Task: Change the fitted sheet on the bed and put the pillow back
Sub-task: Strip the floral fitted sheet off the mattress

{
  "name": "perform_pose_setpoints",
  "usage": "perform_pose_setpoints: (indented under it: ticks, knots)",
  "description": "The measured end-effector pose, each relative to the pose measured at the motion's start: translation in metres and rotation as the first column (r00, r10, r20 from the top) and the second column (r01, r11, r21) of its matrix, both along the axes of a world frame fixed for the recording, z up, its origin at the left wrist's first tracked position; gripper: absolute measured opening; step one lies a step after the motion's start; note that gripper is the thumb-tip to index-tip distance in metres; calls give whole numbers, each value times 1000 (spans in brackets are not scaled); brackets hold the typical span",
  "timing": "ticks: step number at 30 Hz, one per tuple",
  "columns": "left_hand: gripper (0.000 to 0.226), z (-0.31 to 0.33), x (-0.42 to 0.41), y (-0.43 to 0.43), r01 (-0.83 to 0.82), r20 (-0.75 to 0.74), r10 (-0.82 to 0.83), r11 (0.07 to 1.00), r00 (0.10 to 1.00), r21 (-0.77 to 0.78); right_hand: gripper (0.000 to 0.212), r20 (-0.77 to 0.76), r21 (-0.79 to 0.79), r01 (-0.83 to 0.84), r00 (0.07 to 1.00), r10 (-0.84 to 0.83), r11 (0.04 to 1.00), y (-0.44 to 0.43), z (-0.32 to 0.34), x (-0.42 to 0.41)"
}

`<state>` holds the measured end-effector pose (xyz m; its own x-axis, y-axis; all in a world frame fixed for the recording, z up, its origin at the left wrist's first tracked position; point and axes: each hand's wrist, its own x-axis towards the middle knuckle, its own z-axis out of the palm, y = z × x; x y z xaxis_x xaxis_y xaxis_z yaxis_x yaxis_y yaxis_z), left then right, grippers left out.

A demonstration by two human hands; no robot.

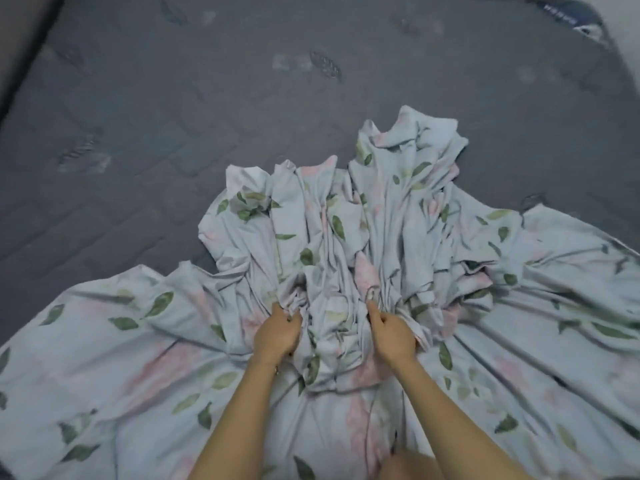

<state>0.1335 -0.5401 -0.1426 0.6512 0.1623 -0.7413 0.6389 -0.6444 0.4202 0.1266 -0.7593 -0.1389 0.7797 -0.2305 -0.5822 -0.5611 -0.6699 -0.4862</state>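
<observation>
Both hands are buried in the sheet (346,220). The left hand (277,336) has its fingers curled into a bunch of cloth. The right hand (393,336), just beside it with a ridge of folds between them, pinches another gather between thumb and fingers. The sheet, pale with green leaves and pink blotches, is heaped just beyond the fingertips in a crumpled mound. It fans out flatter to either side of the wrists and back under the forearms. Past the mound, well beyond the hands, the grey quilted mattress (242,81) lies bare. Far ahead of the right hand, at the mattress's far corner, sits something dark blue (575,19), too blurred to name; no pillow can be made out for certain. The step in hand looks to be the handling of the sheet itself, either gathering it in to take it off or readying it to spread; the view does not settle which. If it is going on, the next move calls for finding a corner in the heap and casting the cloth forward over the bare mattress, so the far corners can be hooked. If it is coming off, it calls for drawing the mound back toward the body. The pillow step seems some way off.
</observation>
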Motion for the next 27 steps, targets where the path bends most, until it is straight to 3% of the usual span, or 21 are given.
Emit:
perform_pose_setpoints:
  ticks: [4, 8, 10, 12, 14, 19, 21, 23, 27]
  knots:
    - [54, 13, -20, 11, 109, -13, -110, 991, 994, -73, 62, -145, 14, -66, 987, 67, 998, 0, 15, -35]
    - [48, 29, -29, 4, 36, -27, -38, 995, 999, -96, 58, -101, 45, -119, 987, 123, 992, 1, 35, -30]
    - [30, 39, -26, -14, -88, 77, 92, 994, 993, -57, 49, -33, 88, -135, 990, 138, 987, -7, 41, -28]
    - [34, 43, -20, -39, -153, 286, 143, 988, 948, 15, 39, 73, 128, -80, 995, 71, 989, -21, 47, -29]
    - [50, 47, -12, -69, -137, 385, 93, 987, 918, 89, 29, 204, 129, 2, 978, -28, 992, -44, 50, -32]
    - [54, 51, -1, -151, -153, 546, 14, 965, 838, 211, 7, 393, 168, 82, 908, -143, 982, -127, 45, -10]
    - [61, 39, 5, -183, -107, 580, -60, 962, 813, 250, 16, 506, 47, 103, 855, -112, 994, -169, 33, 3]
    - [66, 25, 14, -218, -74, 581, -90, 965, 809, 253, 40, 520, -93, 175, 848, -102, 980, -220, 16, 19]
    - [65, 9, 42, -286, -132, 599, 5, 977, 800, 167, 94, 148, -224, 261, 961, -232, 939, -331, -19, 54]
